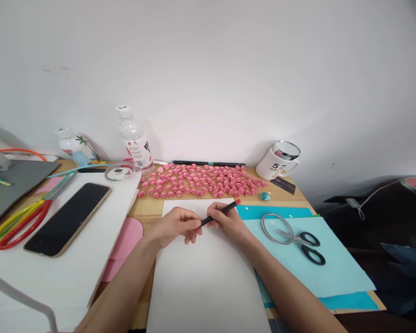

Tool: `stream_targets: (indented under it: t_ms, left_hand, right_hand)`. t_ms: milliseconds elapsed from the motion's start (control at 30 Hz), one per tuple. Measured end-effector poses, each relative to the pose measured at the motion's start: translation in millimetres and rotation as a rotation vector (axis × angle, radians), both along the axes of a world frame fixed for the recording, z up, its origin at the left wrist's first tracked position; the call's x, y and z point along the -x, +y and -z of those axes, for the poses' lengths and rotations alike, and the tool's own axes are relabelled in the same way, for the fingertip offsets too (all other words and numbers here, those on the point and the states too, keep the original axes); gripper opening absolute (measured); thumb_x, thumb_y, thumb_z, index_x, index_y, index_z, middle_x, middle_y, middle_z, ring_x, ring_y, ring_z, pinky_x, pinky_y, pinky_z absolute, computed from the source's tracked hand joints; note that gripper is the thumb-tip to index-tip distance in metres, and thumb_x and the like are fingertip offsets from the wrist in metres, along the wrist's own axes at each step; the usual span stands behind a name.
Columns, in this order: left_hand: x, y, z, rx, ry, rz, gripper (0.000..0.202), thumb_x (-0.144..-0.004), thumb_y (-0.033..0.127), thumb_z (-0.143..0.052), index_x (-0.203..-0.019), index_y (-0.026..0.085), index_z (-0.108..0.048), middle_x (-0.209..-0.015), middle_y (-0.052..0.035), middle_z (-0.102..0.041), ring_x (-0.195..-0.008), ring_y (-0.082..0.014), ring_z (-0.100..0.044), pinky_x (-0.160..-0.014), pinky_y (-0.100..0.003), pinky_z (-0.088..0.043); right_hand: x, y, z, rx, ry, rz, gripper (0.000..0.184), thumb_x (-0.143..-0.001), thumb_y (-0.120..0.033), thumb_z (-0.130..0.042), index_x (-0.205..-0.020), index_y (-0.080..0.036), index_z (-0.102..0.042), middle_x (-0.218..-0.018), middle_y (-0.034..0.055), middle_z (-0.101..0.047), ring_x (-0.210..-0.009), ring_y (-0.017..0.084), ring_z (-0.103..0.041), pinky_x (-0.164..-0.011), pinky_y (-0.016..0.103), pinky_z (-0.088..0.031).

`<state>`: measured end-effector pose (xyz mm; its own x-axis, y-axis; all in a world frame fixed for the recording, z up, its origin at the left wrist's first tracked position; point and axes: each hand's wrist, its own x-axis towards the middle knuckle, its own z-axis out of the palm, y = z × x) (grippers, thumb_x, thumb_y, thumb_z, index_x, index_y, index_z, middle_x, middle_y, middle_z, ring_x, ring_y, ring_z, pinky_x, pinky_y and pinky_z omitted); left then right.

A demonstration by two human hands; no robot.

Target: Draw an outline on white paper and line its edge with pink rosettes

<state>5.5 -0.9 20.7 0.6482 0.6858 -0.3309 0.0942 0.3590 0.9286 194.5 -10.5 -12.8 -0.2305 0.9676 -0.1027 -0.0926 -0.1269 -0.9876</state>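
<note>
Above the white sheet point(201, 277), the right hand point(230, 224) grips a red-ended pencil point(225, 209), the left hand point(176, 225) closes on its lower end, and pink paper roses point(201, 181) lie just beyond the sheet.

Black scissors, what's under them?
The black scissors lie on a light blue paper sheet. A darker blue sheet peeks out beneath it; the table there is covered.

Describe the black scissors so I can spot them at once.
Start at the light blue paper right of the white sheet. The black scissors lie on it, blades across a metal ring. Unlike the long pair far left, with red and yellow handles, these are short with black handles.
</note>
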Motion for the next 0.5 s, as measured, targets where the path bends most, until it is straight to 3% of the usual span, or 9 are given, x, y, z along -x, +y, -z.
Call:
stream_targets:
  t_ms: [233,500]
  left_hand:
    - [1.6,0.8,1.6,0.080,-0.064,-0.029,0.012,-0.071,0.019,-0.064,-0.079,0.011,-0.070,-0.071,-0.0043,-0.065,-0.054,-0.0097,-0.057,-0.048,-0.022,-0.040]
    - [-1.8,0.9,1.8,0.056,-0.020,-0.093,0.009,-0.069,0.018,-0.063,-0.065,0.011,-0.066,-0.057,-0.0020,-0.061,-0.046,-0.0082,-0.052,-0.043,-0.021,-0.038]
  right_hand:
    - [1.8,-0.5,-3.9,0.006,-0.017,0.023,0.023,-0.075,-0.038,-0.062,-0.064,-0.018,-0.057,-0.043,-0.0056,-0.046,-0.049,0.011,-0.050,-0.049,0.023,-0.033]
    - [1.3,-1.5,-2.7,-0.022,-0.045,0.026,0.018,-0.076,-0.033,-0.061,-0.066,-0.018,-0.057,-0.045,-0.0060,-0.047,-0.051,0.011,-0.052,-0.051,0.023,-0.035]
